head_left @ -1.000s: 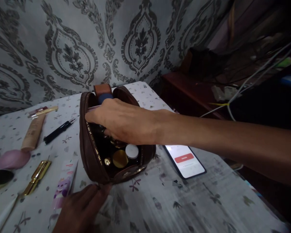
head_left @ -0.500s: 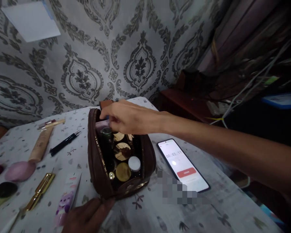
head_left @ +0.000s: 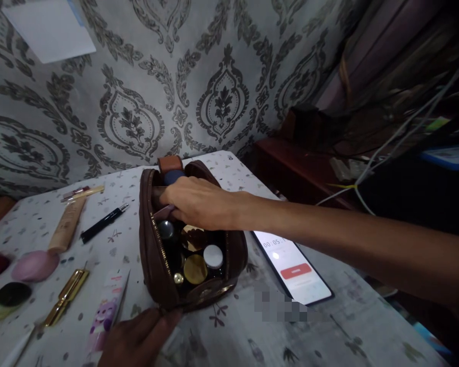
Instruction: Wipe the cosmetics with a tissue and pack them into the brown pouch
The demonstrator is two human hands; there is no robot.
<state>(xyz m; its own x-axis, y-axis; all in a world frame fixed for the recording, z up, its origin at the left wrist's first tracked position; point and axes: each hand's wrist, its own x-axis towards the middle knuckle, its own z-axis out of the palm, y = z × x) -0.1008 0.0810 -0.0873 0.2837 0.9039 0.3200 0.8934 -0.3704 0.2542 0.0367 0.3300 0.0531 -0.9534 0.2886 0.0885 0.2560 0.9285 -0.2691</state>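
A brown leather cosmetic pouch (head_left: 153,260) stands open on the table, with gold-capped and white-capped bottles (head_left: 199,262) upright inside. My right hand (head_left: 197,201) reaches over its far half, fingers curled down into the opening on a pinkish flat item (head_left: 164,210); whether it grips that item is unclear. My left hand (head_left: 137,339) rests on the table at the pouch's near end, fingertips touching its zip corner.
A phone (head_left: 296,267) with a lit timer screen lies right of the pouch. Left of it lie a black pen (head_left: 103,223), a beige tube (head_left: 67,226), a gold lipstick (head_left: 67,297), a small pink carton (head_left: 107,306) and makeup sponges (head_left: 34,265). A dark wooden shelf (head_left: 290,153) stands at the right.
My right hand, raised above the pouch half a second ago, has dropped back into its far opening. The left hand has stayed at the near end.
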